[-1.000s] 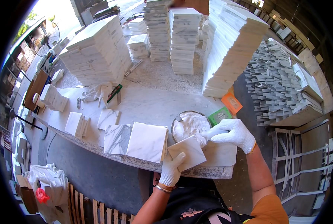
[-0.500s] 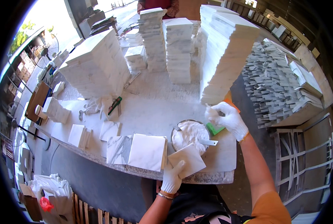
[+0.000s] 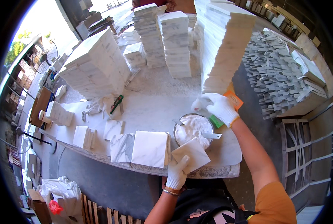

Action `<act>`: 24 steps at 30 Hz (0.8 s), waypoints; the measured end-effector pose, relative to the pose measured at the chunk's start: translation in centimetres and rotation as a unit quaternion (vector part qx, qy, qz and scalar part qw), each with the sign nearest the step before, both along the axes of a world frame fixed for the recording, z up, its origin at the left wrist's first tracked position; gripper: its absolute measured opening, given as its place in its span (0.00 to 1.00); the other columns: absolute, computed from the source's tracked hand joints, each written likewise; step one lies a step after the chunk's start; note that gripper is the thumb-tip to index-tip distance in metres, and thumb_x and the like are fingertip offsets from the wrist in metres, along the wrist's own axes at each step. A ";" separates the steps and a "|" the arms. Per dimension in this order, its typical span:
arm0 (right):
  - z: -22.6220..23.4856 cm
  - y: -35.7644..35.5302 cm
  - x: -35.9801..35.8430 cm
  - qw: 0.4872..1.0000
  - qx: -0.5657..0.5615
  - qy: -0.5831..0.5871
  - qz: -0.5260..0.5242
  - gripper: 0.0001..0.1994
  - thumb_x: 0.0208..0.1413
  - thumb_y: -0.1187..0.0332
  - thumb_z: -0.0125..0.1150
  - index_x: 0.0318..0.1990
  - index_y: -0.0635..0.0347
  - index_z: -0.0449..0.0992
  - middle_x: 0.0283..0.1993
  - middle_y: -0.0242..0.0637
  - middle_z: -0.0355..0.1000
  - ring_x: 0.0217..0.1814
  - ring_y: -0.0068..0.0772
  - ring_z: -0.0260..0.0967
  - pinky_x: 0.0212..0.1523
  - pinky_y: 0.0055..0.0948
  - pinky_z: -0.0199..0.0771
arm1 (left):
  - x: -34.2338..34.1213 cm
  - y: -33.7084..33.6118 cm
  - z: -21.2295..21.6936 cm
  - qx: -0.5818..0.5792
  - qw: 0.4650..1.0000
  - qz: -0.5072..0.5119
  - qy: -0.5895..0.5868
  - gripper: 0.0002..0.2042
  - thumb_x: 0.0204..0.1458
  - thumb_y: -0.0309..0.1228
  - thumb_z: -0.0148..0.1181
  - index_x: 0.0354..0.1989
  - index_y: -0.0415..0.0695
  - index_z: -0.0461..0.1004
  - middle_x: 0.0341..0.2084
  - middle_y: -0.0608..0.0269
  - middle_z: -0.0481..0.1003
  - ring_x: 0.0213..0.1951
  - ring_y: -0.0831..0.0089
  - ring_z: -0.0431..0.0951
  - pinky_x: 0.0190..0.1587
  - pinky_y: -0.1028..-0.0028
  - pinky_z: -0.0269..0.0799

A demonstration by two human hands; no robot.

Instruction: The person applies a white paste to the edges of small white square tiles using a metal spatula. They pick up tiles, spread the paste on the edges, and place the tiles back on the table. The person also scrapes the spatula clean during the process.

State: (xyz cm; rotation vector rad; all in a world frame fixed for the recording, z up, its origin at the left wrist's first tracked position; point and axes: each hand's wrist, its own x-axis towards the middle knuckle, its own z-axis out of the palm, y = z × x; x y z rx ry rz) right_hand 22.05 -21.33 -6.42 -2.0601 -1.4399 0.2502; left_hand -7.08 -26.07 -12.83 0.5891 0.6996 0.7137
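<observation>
My left hand (image 3: pixel 177 173), in a white knit glove, grips a square white tile (image 3: pixel 192 154) by its near left edge. The tile tilts beside the near rim of a round bowl (image 3: pixel 175 138) of white paste (image 3: pixel 190 127). A putty knife (image 3: pixel 211 136) lies across the bowl's right rim, and a grey blade (image 3: pixel 177 122) sits at its left. Beyond the bowl my gloved right hand (image 3: pixel 222 106) has its fingers curled around a white rounded object (image 3: pixel 201 104) with a small dark spot. Its kind is unclear. A green block (image 3: pixel 216 121) lies below that hand.
White marble tiles (image 3: pixel 149 147) lie left of the bowl. Tall tile stacks (image 3: pixel 226 37) rise at the back, with another large stack (image 3: pixel 93 63) at left. A green-handled cutter (image 3: pixel 116 104) and a glove (image 3: pixel 97 106) lie mid-table. An orange card (image 3: pixel 233 100) is beside my right wrist.
My right hand has moved left and away from me, and the white rounded object now shows at its fingers. My left hand still holds the tile by the bowl. The view has shifted slightly.
</observation>
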 end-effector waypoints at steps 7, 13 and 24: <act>4.8 -9.2 -3.4 0.997 -0.081 0.016 0.011 0.15 0.56 0.52 0.64 0.47 0.45 0.84 0.41 0.36 0.81 0.43 0.42 0.79 0.46 0.37 0.77 | 0.0 0.0 0.0 0.013 1.000 -0.005 -0.006 0.21 0.60 0.25 0.58 0.62 0.36 0.67 0.53 0.59 0.74 0.52 0.69 0.76 0.55 0.67 0.75; 2.5 -10.1 -4.8 0.994 -0.077 0.068 0.048 0.16 0.57 0.54 0.63 0.49 0.46 0.84 0.41 0.36 0.82 0.43 0.39 0.79 0.43 0.35 0.77 | 0.2 0.1 0.6 0.017 1.000 -0.002 -0.011 0.22 0.61 0.26 0.59 0.63 0.37 0.66 0.53 0.59 0.74 0.52 0.69 0.76 0.55 0.68 0.75; 2.2 -9.9 -4.4 0.920 -0.009 0.392 -0.020 0.11 0.57 0.70 0.65 0.46 0.59 0.85 0.30 0.26 0.78 0.27 0.15 0.70 0.28 0.20 0.69 | 0.0 -0.6 1.6 0.038 0.999 0.012 0.018 0.21 0.59 0.29 0.64 0.59 0.37 0.71 0.50 0.61 0.76 0.48 0.73 0.77 0.49 0.72 0.76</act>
